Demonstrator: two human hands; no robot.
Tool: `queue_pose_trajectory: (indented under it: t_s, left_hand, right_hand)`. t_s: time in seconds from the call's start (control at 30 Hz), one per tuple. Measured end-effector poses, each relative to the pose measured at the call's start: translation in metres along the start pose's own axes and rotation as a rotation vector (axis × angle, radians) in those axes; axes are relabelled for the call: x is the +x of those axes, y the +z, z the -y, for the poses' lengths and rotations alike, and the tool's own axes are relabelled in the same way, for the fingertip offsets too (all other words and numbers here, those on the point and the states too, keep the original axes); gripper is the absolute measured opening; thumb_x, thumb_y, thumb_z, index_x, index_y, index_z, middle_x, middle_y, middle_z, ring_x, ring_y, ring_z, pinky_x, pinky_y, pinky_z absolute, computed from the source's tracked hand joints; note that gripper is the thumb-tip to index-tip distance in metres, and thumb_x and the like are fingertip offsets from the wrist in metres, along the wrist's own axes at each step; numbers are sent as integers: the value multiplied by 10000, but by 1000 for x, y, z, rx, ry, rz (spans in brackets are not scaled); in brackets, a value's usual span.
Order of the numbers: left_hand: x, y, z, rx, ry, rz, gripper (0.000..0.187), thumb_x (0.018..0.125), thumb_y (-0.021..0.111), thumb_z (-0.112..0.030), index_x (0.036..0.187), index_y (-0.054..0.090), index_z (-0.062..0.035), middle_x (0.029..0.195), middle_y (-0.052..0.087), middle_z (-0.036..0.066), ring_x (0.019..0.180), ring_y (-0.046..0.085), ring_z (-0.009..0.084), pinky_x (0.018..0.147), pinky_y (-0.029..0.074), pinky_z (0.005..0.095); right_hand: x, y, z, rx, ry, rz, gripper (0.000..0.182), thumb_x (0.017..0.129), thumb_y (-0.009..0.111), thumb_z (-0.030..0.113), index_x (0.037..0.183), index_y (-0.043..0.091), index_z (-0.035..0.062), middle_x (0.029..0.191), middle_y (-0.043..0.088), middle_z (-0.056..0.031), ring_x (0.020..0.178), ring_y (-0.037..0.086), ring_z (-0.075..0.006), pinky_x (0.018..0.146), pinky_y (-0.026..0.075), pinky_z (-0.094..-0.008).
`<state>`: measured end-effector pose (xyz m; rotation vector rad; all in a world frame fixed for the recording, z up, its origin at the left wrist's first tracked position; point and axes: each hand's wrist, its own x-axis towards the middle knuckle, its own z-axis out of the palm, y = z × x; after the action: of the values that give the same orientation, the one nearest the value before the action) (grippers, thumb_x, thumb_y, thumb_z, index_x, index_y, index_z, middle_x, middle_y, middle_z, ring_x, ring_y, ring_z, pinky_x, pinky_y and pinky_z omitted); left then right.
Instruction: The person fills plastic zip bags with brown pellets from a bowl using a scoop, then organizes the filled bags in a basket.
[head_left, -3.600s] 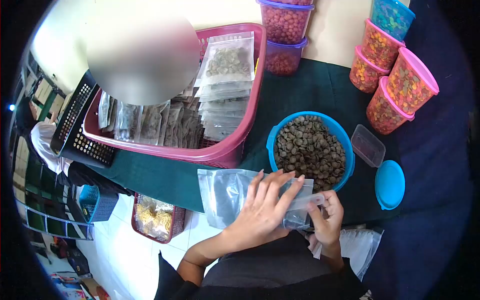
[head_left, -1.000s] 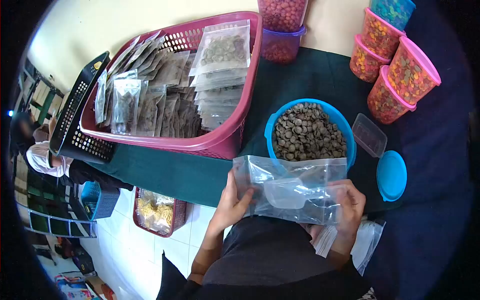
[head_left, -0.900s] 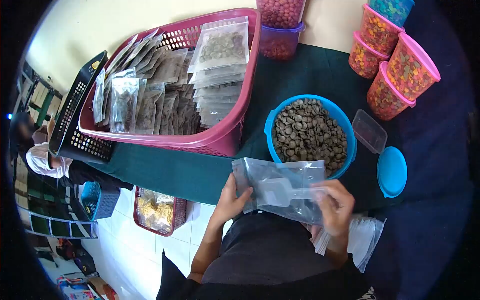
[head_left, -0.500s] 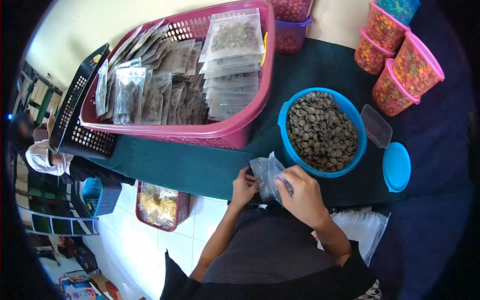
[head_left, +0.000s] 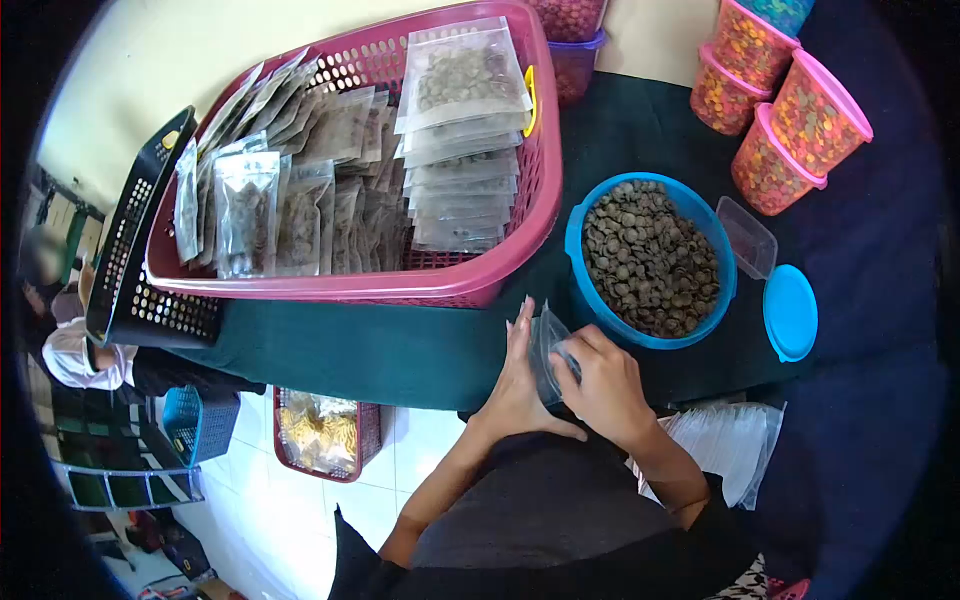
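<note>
A clear plastic zip pouch (head_left: 546,350) is between my two hands at the table's front edge. My right hand (head_left: 608,388) pinches its right side, fingers curled and partly covering it. My left hand (head_left: 515,388) lies flat along the pouch's left side, fingers stretched out and thumb spread away. What the pouch contains is hard to make out. Just beyond my right hand stands a blue tub (head_left: 728,300) heaped with dark, round, flat pieces (head_left: 650,255). A large pink basket (head_left: 400,285) to the upper left holds rows of filled pouches (head_left: 460,130).
A blue lid (head_left: 790,313) and a clear rectangular container (head_left: 746,238) lie right of the tub. Pink-lidded tubs (head_left: 780,160) of colourful pieces are stacked behind. A bundle of flat bags (head_left: 715,445) is by my right forearm. Another person (head_left: 90,355) is at far left, near a black basket (head_left: 150,240).
My left hand has opened from a bent-finger hold on the pouch to a flat, stretched hand alongside it. My right hand still pinches the pouch, slightly further right. The view has shifted a little.
</note>
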<state>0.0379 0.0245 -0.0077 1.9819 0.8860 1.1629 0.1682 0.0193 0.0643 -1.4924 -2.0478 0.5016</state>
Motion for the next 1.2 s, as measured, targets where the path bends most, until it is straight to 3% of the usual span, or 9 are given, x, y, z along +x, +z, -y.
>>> queue_pose_trajectory:
  t_s: [0.23,0.3,0.37,0.53,0.6,0.73,0.93,1.1,1.2]
  left_hand:
    - [5,7,11,-30,123,-91,1316,409,809,-378,1281,-132,-83,1284,131,314,1189,191,451,974,56,527]
    - [3,9,14,14,118,-106,1289,420,808,-362,1284,-106,-83,1272,162,303,1175,229,444,965,125,520]
    - [4,14,17,-4,126,-144,1255,424,813,-331,1284,-66,-84,1253,196,292,1155,268,425,936,207,510]
    - [2,9,15,-16,88,-165,1260,387,837,-296,1278,-28,-86,1249,200,275,1149,271,385,915,254,474]
    - [1,9,13,-43,60,-167,1289,358,840,-340,1274,-28,-77,1263,169,271,1178,237,382,943,230,466]
    - [0,7,9,-11,52,-168,1296,369,836,-360,1263,-49,-47,1273,159,264,1185,231,375,952,234,468]
    - [-4,12,10,-10,-11,-227,1321,353,844,-337,1259,-77,-60,1283,161,251,1175,259,365,955,240,465]
    - [-6,16,11,-127,-96,-321,1359,325,854,-306,1259,-102,-61,1295,172,222,1178,270,332,965,240,449]
    - [-8,18,10,-91,-136,-302,1383,301,856,-326,1259,-101,-46,1286,198,221,1168,284,315,967,246,424]
  right_hand:
    - [-1,3,6,-64,-13,25,174,728,546,161,755,537,-11,764,498,-116,711,554,-260,538,471,-362]
    - [-2,-3,7,-72,-5,22,168,719,556,150,765,541,-10,818,514,-118,735,548,-271,593,467,-366]
    - [-3,-9,5,-12,-185,-164,166,709,569,143,768,541,-9,880,527,-118,736,542,-283,660,449,-368]
    - [-13,-73,19,280,-161,-264,80,680,583,31,725,523,4,863,587,-145,708,557,-277,664,437,-316]
    - [-20,-92,11,436,-125,-453,103,756,535,70,769,470,-9,867,588,-180,735,583,-179,653,442,-272]
    - [-7,-122,-24,664,-71,-942,207,871,346,238,795,288,53,720,581,-180,445,408,-71,416,330,-174]
    - [27,-142,-94,312,-143,-1035,143,863,374,102,917,269,21,681,529,-125,549,492,-125,502,406,-224]
    - [52,-137,-113,291,-240,-932,238,811,480,44,945,287,4,729,521,-125,639,533,-170,587,436,-280]
    - [62,-132,-114,-46,-287,-895,352,756,567,49,1026,351,-19,711,524,-159,635,566,-250,548,433,-315]
